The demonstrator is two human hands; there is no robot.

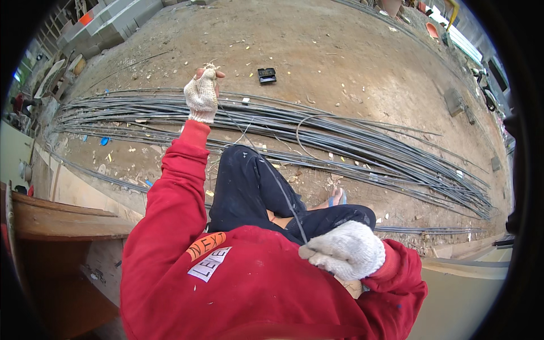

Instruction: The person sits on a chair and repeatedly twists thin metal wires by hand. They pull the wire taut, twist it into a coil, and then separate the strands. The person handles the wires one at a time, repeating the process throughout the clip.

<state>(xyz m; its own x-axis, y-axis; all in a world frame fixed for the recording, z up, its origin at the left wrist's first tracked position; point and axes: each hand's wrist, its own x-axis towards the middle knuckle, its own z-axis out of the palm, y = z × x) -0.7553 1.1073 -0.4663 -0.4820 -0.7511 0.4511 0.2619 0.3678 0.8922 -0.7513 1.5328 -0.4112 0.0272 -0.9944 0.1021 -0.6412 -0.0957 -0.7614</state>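
A long, thin grey steel wire (276,180) slants across my lap, bowing slightly between my two hands. My left hand (203,95), in a worn white knit glove with bare fingertips showing, is raised out over the bundle of rods and closed on the wire's far part. Close to my body on the right, my right hand (347,249) wears a white knit glove and pinches the near part of the wire. Beneath and beyond the wire lies a large bundle of steel rods (340,139) on the ground.
A small black open case (267,76) lies on the dirt ground (238,37) past the rods. Grey concrete blocks (107,31) are stacked at the far left. A wooden piece of furniture (62,224) stands close by my left side. Another block (454,102) sits at the right.
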